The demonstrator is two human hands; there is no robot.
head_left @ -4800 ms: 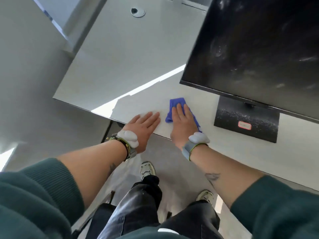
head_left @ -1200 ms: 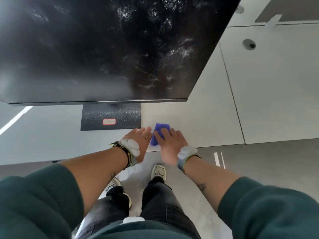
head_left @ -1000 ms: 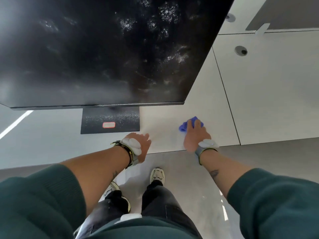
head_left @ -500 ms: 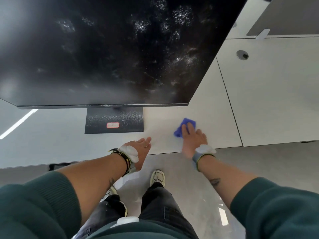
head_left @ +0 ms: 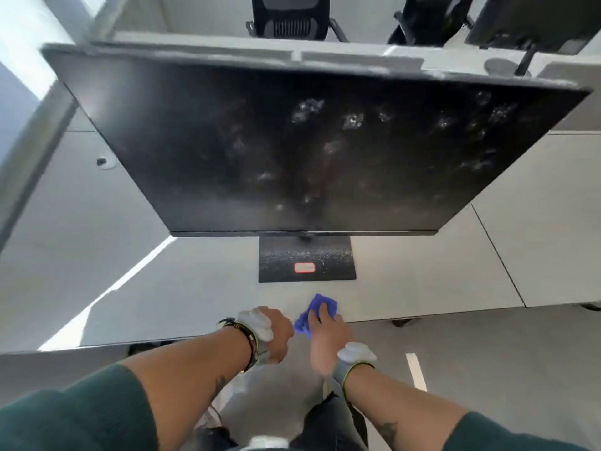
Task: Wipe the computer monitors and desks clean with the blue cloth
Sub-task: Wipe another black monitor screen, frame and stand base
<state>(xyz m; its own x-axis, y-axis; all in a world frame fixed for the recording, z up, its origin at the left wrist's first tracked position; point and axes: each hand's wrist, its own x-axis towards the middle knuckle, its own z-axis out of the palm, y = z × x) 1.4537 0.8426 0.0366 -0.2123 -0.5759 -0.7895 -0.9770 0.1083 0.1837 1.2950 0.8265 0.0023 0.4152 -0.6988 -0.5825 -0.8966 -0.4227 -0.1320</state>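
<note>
The crumpled blue cloth (head_left: 318,303) lies at the front edge of the white desk (head_left: 169,288), one end hanging off the edge. My right hand (head_left: 327,333) grips it, fingers curled over the bunched fabric. My left hand (head_left: 276,333) hovers just left of it at the desk edge; its fingers are folded under, out of sight, and nothing shows in it. The black monitor (head_left: 309,151) fills the view above, its screen covered with smudges. Its dusty black stand base (head_left: 307,260) sits just beyond the cloth.
A second desk (head_left: 553,222) adjoins on the right across a seam. A cable hole (head_left: 104,162) sits far left. Black office chairs (head_left: 286,17) and another monitor (head_left: 536,17) stand behind the divider. Grey floor (head_left: 471,359) lies below the desk edge.
My right hand has dragged the cloth back left, to the desk edge in front of the stand, and bunched it up. My left hand has lifted off the desk. My view has risen to the whole monitor.
</note>
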